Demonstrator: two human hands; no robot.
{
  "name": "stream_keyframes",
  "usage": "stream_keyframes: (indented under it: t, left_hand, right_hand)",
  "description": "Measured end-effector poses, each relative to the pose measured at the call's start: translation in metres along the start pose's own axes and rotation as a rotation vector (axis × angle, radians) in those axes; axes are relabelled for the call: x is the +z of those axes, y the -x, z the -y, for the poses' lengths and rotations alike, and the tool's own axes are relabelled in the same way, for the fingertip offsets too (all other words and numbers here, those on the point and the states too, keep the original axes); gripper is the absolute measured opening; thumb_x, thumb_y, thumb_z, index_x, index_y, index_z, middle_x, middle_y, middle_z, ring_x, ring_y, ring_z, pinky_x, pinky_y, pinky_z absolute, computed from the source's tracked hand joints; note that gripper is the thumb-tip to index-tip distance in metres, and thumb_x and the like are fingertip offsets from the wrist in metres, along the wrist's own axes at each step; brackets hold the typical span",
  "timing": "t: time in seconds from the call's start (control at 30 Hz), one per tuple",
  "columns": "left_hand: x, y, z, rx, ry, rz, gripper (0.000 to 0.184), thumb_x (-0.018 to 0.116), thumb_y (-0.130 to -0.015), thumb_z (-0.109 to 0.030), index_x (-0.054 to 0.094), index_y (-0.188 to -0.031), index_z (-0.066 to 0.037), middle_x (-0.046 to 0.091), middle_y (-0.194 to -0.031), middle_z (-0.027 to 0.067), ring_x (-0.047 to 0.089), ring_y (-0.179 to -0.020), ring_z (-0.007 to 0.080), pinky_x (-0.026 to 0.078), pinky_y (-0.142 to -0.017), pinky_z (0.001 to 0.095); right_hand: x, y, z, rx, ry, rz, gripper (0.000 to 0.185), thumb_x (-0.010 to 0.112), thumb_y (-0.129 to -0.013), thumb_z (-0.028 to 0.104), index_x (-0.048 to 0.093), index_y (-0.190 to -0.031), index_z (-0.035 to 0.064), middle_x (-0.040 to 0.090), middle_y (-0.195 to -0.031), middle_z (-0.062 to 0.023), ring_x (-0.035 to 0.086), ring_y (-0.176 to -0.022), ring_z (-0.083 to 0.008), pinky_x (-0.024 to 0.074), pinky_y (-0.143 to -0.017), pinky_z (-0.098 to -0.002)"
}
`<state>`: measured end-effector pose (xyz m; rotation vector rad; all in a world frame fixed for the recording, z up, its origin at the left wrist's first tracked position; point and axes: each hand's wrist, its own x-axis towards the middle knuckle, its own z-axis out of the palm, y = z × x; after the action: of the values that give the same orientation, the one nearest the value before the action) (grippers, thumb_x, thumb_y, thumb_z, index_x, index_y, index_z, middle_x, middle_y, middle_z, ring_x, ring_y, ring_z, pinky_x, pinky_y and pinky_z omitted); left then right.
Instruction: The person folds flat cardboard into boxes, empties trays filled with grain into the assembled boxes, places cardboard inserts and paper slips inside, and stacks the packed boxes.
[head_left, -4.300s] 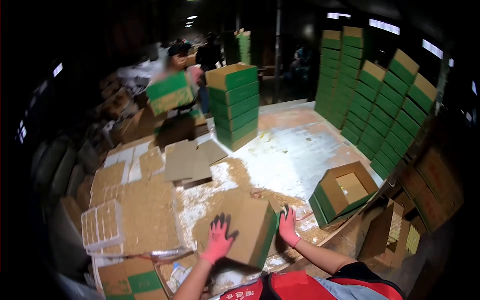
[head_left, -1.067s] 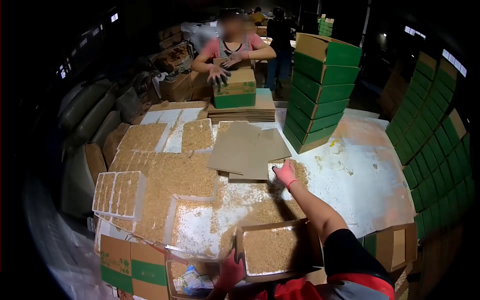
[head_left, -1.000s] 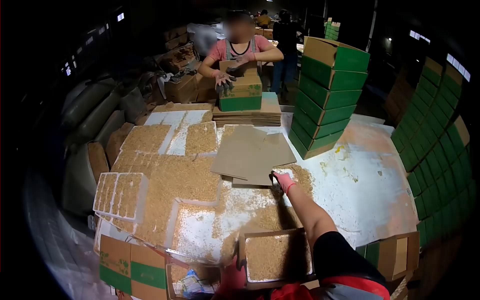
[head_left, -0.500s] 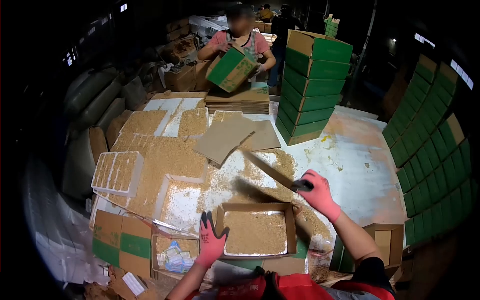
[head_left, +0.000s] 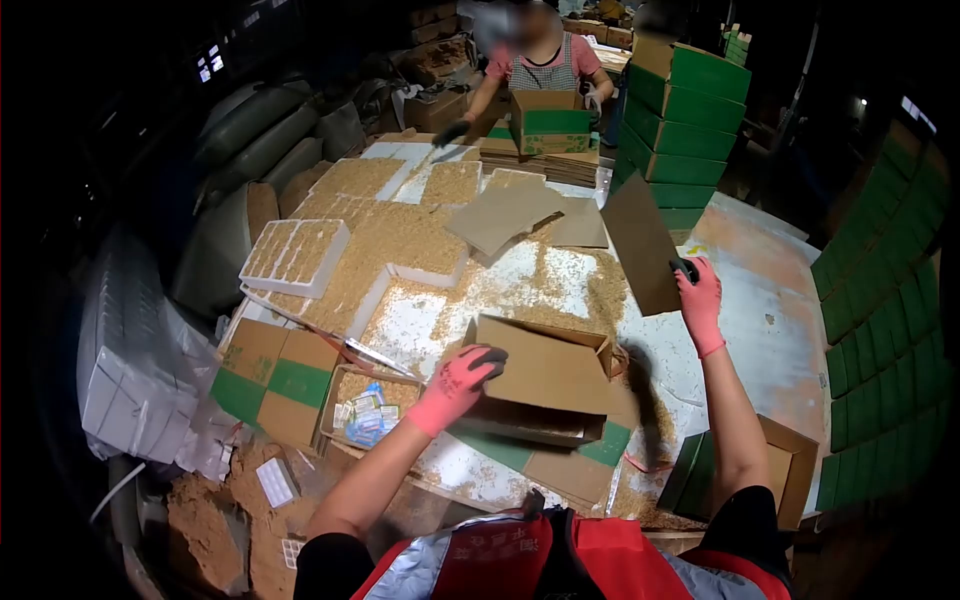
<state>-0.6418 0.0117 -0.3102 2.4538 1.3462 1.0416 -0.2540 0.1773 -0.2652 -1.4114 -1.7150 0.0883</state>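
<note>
My left hand (head_left: 458,387), in a pink glove with dark fingertips, grips the left edge of a brown cardboard sheet (head_left: 548,370). That sheet lies tilted over the open carton (head_left: 545,430) in front of me and hides what is inside. My right hand (head_left: 698,290), gloved alike, is raised at the right and pinches the right edge of a second cardboard sheet (head_left: 640,248), which stands nearly upright above the table.
Loose sheets (head_left: 505,215) lie mid-table beside grain-covered white trays (head_left: 295,255). A small box of packets (head_left: 368,412) sits left of the carton. Green cartons (head_left: 680,130) stand stacked behind; another open carton (head_left: 790,465) is lower right. A co-worker (head_left: 545,65) stands opposite with a carton (head_left: 550,122).
My left hand has moved from beside the carton onto a sheet now covering it. My right hand has lifted another sheet up and away. The co-worker's carton has come down onto the flat stack.
</note>
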Motion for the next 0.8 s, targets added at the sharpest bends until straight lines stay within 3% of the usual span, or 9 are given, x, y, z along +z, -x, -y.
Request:
stream_keyframes:
  t: [0.13,0.2,0.27,0.4,0.47,0.53,0.67,0.73,0.8]
  left_hand:
    - [0.034,0.026,0.066,0.069,-0.195,0.123,0.016,0.061,-0.075,-0.004,0.062,-0.090,-0.008,0.061,-0.099,0.0062,0.058,-0.097,0.0279,0.048,-0.085,0.0398]
    - [0.023,0.027,0.066,0.161,-0.585,0.649,0.009,0.057,-0.081,-0.013,0.062,-0.089,-0.010,0.060,-0.095,0.0041,0.057,-0.095,0.0244,0.044,-0.089,0.0384]
    - [0.043,0.029,0.068,0.196,-0.720,0.747,0.023,0.055,-0.084,-0.017,0.063,-0.104,-0.010,0.061,-0.110,0.0071,0.055,-0.109,0.0240,0.040,-0.099,0.0363]
    - [-0.001,0.039,0.045,0.231,-0.588,0.420,0.046,0.057,-0.085,-0.020,0.052,-0.130,-0.012,0.049,-0.138,0.0138,0.046,-0.129,0.0261,0.033,-0.111,0.0378]
    - [-0.042,0.080,0.063,-0.295,-0.016,0.210,0.042,0.065,-0.081,-0.019,0.057,-0.122,-0.013,0.057,-0.128,0.0106,0.053,-0.121,0.0265,0.038,-0.108,0.0402]
    - [-0.084,0.135,0.092,-0.836,-0.156,-0.029,0.028,0.070,-0.077,-0.015,0.065,-0.105,-0.010,0.065,-0.110,0.0120,0.058,-0.109,0.0296,0.043,-0.096,0.0410]
    - [-0.060,0.234,0.170,-0.984,-0.634,0.557,0.075,0.082,-0.065,-0.045,0.052,-0.124,-0.008,0.056,-0.120,0.0113,0.050,-0.118,0.0255,0.041,-0.094,0.0364]
    - [-0.012,0.294,0.247,-0.784,-0.565,0.141,0.059,0.084,-0.062,-0.040,0.061,-0.105,-0.006,0.063,-0.107,0.0138,0.058,-0.108,0.0294,0.045,-0.092,0.0402]
    - [-0.036,0.276,0.241,-0.905,-0.357,0.187,0.040,0.080,-0.068,-0.033,0.067,-0.096,-0.008,0.068,-0.096,0.0135,0.064,-0.094,0.0323,0.050,-0.084,0.0410]
  right_hand:
    - [0.028,0.039,0.084,-0.370,0.155,0.170,0.056,0.074,-0.076,0.015,0.052,-0.127,0.0067,0.049,-0.129,-0.0183,0.047,-0.120,-0.0370,0.0399,-0.099,-0.0441]
    - [0.033,0.074,0.129,-0.509,-0.053,0.658,0.060,0.078,-0.072,0.017,0.053,-0.127,0.0097,0.050,-0.131,-0.0163,0.046,-0.122,-0.0358,0.0377,-0.103,-0.0418]
    - [0.058,0.114,0.142,-0.665,0.101,0.939,0.065,0.078,-0.072,0.024,0.052,-0.131,0.0138,0.045,-0.137,-0.0157,0.042,-0.127,-0.0366,0.0353,-0.105,-0.0460]
    - [0.107,0.167,0.107,-0.521,0.278,1.202,0.076,0.080,-0.070,0.025,0.045,-0.136,0.0144,0.036,-0.144,-0.0180,0.038,-0.130,-0.0401,0.0393,-0.104,-0.0476]
    - [0.119,0.178,0.088,-0.500,0.247,1.192,0.078,0.080,-0.069,0.024,0.044,-0.137,0.0139,0.035,-0.145,-0.0183,0.038,-0.130,-0.0412,0.0399,-0.105,-0.0478]
    - [0.117,0.172,0.094,-0.433,0.154,1.218,0.078,0.079,-0.069,0.020,0.044,-0.138,0.0118,0.036,-0.144,-0.0212,0.038,-0.130,-0.0420,0.0377,-0.108,-0.0459]
    - [0.126,0.175,0.099,-0.429,0.187,1.118,0.071,0.078,-0.069,0.029,0.049,-0.131,0.0114,0.042,-0.137,-0.0192,0.042,-0.123,-0.0416,0.0407,-0.104,-0.0454]
    - [0.126,0.175,0.100,-0.455,0.207,1.103,0.067,0.076,-0.072,0.034,0.050,-0.129,0.0123,0.043,-0.137,-0.0181,0.043,-0.123,-0.0400,0.0413,-0.103,-0.0454]
    - [0.131,0.181,0.095,-0.390,0.198,1.086,0.056,0.068,-0.079,0.038,0.051,-0.126,0.0116,0.045,-0.136,-0.0158,0.046,-0.122,-0.0373,0.0413,-0.102,-0.0450]
